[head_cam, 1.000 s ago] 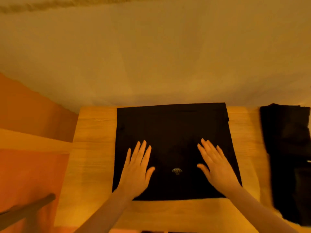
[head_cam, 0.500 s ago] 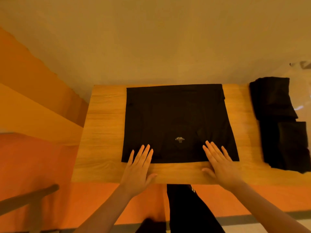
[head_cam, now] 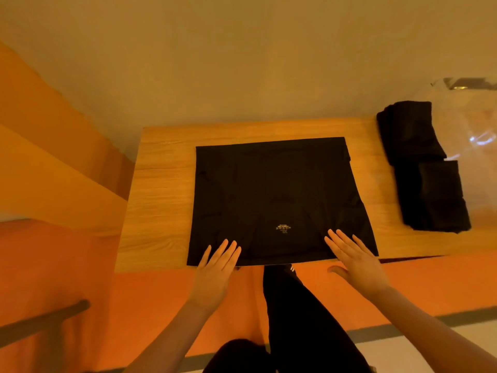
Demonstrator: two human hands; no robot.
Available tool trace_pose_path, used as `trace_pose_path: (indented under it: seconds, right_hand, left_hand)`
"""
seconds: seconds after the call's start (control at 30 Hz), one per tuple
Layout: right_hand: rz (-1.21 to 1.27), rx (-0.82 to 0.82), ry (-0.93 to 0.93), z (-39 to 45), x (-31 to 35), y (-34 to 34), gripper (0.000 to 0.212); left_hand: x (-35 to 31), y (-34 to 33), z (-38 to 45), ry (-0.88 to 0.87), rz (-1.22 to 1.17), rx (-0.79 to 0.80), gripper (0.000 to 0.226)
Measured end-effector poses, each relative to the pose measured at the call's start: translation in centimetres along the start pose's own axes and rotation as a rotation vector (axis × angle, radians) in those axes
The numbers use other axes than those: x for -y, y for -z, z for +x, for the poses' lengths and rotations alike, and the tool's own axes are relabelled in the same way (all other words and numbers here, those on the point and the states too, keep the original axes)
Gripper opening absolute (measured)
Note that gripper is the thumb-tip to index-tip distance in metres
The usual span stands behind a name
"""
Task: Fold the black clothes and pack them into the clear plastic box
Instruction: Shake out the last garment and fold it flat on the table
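Roughly halfway, it seems: one shirt (head_cam: 274, 200) is laid flat on the counter (head_cam: 161, 200) under straight, flat fingers (head_cam: 226, 249) of both hands, unfolded yet, while folded ones (head_cam: 422, 168) are stacked far right by the box (head_cam: 473, 125).

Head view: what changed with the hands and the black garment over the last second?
Both the left hand and right hand slid flat from the middle of the black square-folded garment toward its near edge, fingers straight. Nothing was gripped or released. The garment stayed spread on the wooden table; the folded black clothes pile stayed at right.
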State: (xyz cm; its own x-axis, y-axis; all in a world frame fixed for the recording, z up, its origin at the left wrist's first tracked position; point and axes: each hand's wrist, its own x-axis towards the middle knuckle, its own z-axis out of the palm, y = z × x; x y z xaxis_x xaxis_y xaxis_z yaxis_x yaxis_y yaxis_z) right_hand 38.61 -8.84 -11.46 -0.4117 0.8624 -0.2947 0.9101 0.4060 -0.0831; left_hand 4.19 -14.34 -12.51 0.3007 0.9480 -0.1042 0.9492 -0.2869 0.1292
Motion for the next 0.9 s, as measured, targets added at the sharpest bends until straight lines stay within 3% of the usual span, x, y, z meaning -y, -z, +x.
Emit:
trace_pose_path:
  seconds: [0.07,0.17,0.33,0.43,0.57,0.9]
  right_hand:
    - [-0.051,-0.139,0.043,-0.6,0.3,-0.4,0.045]
    - [-0.089,-0.199,0.003,-0.8,1.0,-0.6,0.070]
    - [-0.050,-0.271,0.061,-1.1,0.0,-0.3,0.066]
    - [0.122,-0.162,0.084,-0.7,-0.4,1.7,0.065]
    - [0.397,0.082,-0.147,0.7,-1.7,5.0,0.035]
    - [0.508,0.204,-0.241,9.0,-7.0,13.6,0.032]
  left_hand:
    - [0.2,-0.1,-0.2,-0.025,0.027,-0.069,0.078]
    - [0.7,0.1,0.0,-0.088,0.048,-0.131,0.064]
    - [1.6,1.4,-0.1,-0.101,-0.077,-0.150,0.053]
    - [2.0,3.6,0.4,0.015,-0.287,-0.060,0.029]
    - [3.5,6.8,2.4,0.267,-0.492,0.099,0.024]
    - [9.0,14.1,12.4,0.350,-0.707,0.301,0.010]
